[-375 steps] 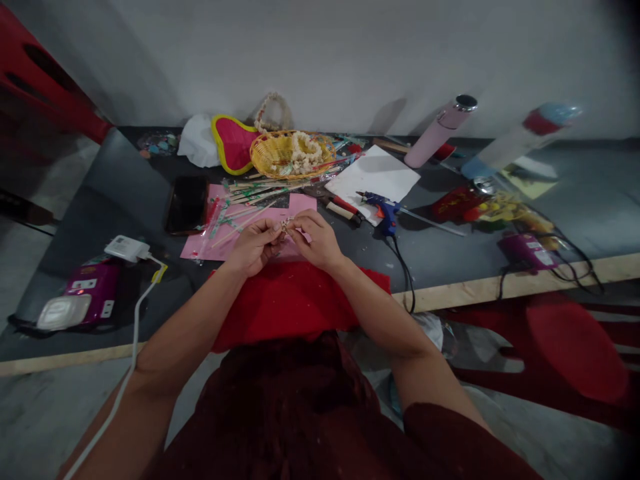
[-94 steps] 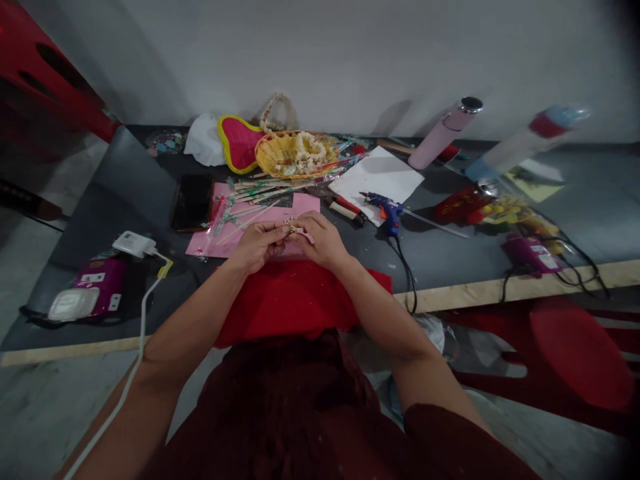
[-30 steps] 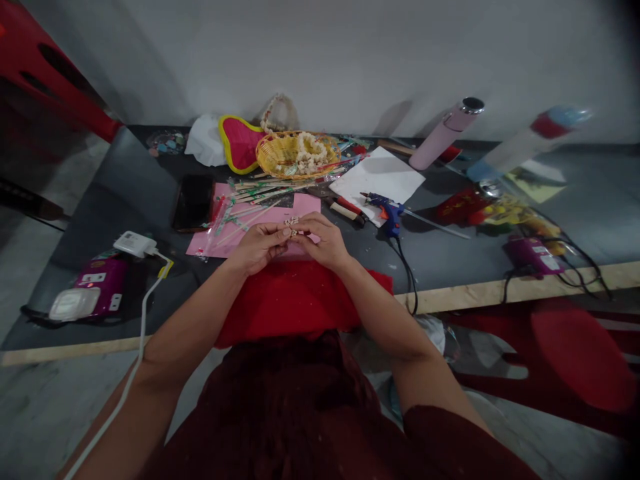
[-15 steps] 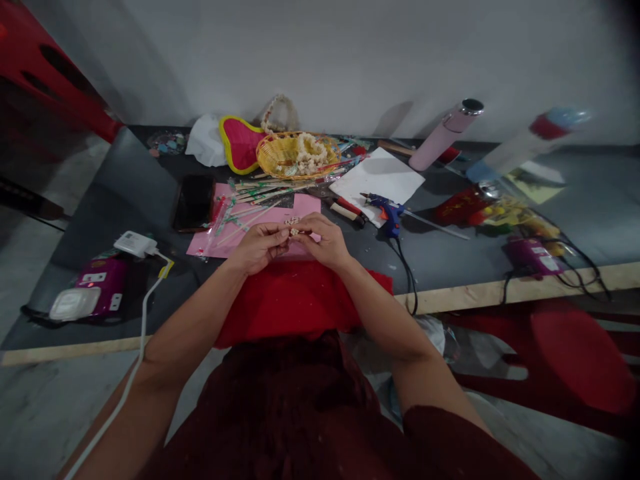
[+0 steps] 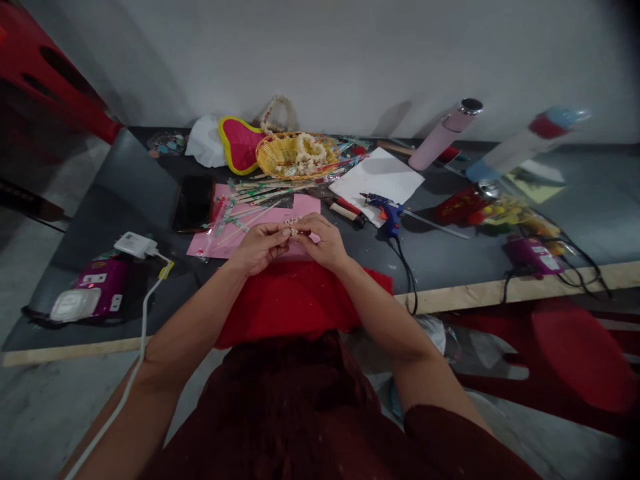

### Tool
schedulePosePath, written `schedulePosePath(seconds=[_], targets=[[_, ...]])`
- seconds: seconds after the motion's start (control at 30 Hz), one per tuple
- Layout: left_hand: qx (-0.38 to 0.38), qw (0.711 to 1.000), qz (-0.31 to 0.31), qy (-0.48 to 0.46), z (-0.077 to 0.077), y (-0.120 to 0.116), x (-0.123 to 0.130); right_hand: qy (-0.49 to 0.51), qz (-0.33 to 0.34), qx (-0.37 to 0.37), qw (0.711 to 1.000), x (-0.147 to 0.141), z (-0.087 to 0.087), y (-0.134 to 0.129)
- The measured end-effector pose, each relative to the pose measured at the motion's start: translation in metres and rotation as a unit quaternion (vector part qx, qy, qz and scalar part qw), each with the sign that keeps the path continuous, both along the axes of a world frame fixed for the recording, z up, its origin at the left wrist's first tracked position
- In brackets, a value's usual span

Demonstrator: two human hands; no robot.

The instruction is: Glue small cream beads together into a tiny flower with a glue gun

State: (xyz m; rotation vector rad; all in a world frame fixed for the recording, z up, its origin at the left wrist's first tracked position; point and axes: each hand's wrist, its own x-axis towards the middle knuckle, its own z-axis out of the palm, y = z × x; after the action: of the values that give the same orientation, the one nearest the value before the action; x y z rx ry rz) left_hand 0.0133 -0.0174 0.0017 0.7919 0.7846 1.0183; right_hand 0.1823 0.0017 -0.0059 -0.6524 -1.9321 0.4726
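Observation:
Between my fingertips is a small cream-coloured beaded piece (image 5: 293,231), too small to make out fully. My left hand (image 5: 261,248) pinches it from the left, thumb against fingers. From the other side my right hand (image 5: 324,241) closes on it too, with its fingers bent over the top. Both hands are just above the pink paper (image 5: 230,245) and the near edge of the table. Below them a red cloth (image 5: 295,300) hangs over my lap. Wrapped wooden sticks (image 5: 260,192) lie behind my hands.
Behind the sticks stands a yellow woven basket (image 5: 275,157) with a cream beaded strand. A blue glue gun (image 5: 387,208) lies right, beside white paper (image 5: 393,175) and a red-and-black tool (image 5: 350,210). A phone (image 5: 195,203), purple power box (image 5: 103,287), pink flask (image 5: 443,137) and can (image 5: 465,203) surround.
Almost nothing differs. Both hands keep hold of the small beaded piece in the same spot, with at most a tiny shift of the fingers.

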Motion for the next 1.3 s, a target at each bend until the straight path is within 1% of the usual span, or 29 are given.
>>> schedulePosePath(seconds=[0.17, 0.47, 0.6, 0.73, 0.97, 1.1, 1.3], targets=[[-0.004, 1.000, -0.009, 0.008, 0.0018, 0.0012, -0.0011, -0.021, -0.011, -0.014, 1.000, 0.0014, -0.0025, 0.0011], [-0.020, 1.000, -0.010, -0.010, 0.0055, 0.0007, -0.0019, -0.028, -0.010, -0.014, 0.999, 0.0032, -0.0030, 0.0018], [-0.012, 1.000, -0.009, -0.008, 0.0027, 0.0015, -0.0018, -0.034, -0.002, -0.022, 0.999, 0.0033, -0.0054, 0.0026], [0.003, 1.000, -0.006, 0.022, -0.0019, 0.0027, -0.0014, -0.031, 0.011, -0.028, 0.999, 0.0036, -0.0070, 0.0024], [0.022, 0.999, 0.008, 0.042, 0.0007, 0.0019, -0.0002, -0.022, 0.036, -0.094, 0.995, 0.0050, -0.0015, -0.0002], [0.023, 0.998, 0.014, 0.051, 0.0016, 0.0012, 0.0004, -0.005, 0.040, -0.129, 0.991, 0.0038, -0.0038, 0.0001], [0.033, 0.998, 0.027, 0.051, -0.0024, 0.0015, 0.0014, 0.007, 0.052, -0.170, 0.984, 0.0037, -0.0061, 0.0005]])
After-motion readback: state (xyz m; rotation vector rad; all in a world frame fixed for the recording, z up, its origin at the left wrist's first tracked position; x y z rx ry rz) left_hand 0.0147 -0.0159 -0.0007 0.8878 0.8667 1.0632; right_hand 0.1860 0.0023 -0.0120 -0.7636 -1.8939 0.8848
